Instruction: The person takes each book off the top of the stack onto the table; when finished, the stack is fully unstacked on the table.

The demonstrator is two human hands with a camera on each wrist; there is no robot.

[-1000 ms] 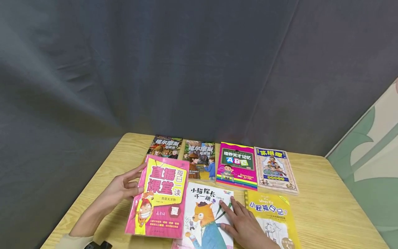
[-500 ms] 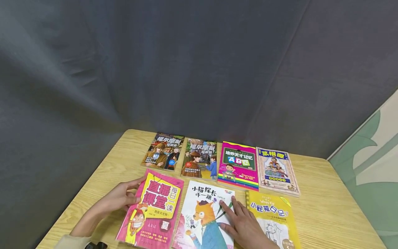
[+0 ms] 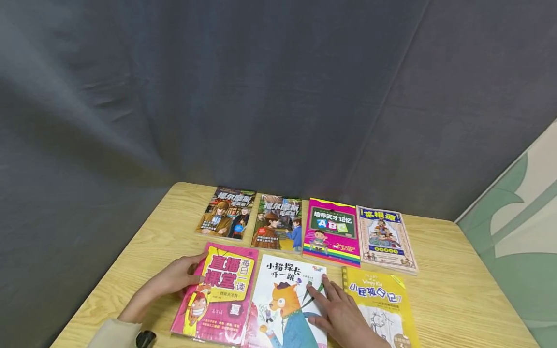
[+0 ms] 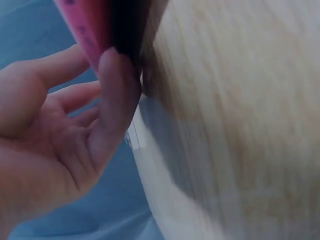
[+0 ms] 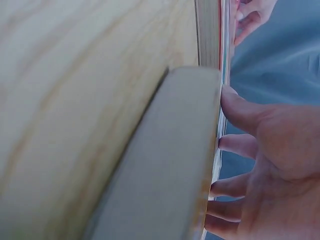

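My left hand point(image 3: 171, 280) grips the left edge of a pink paperback book point(image 3: 219, 295) with a yellow panel and a cartoon child on its cover. In the left wrist view, thumb and fingers sit on either side of the pink book's edge point(image 4: 86, 32), low over the wood. Just right of it lies a white book point(image 3: 283, 302) with an orange cat in blue on the front. My right hand point(image 3: 344, 314) rests on the white book's right side, fingers extended. Under part of that hand is a yellow book point(image 3: 391, 295).
Along the back of the wooden table point(image 3: 452, 290) lie two detective-style books, the brown one point(image 3: 228, 212) and the greener one point(image 3: 278, 222). Beside them are a magenta ABC book point(image 3: 332, 232) and a pale book point(image 3: 386, 237). A dark curtain point(image 3: 278, 96) hangs behind.
The left hand has lowered the pink book toward the front of the table, uncovering the brown book behind it. The right hand has stayed on the white book.
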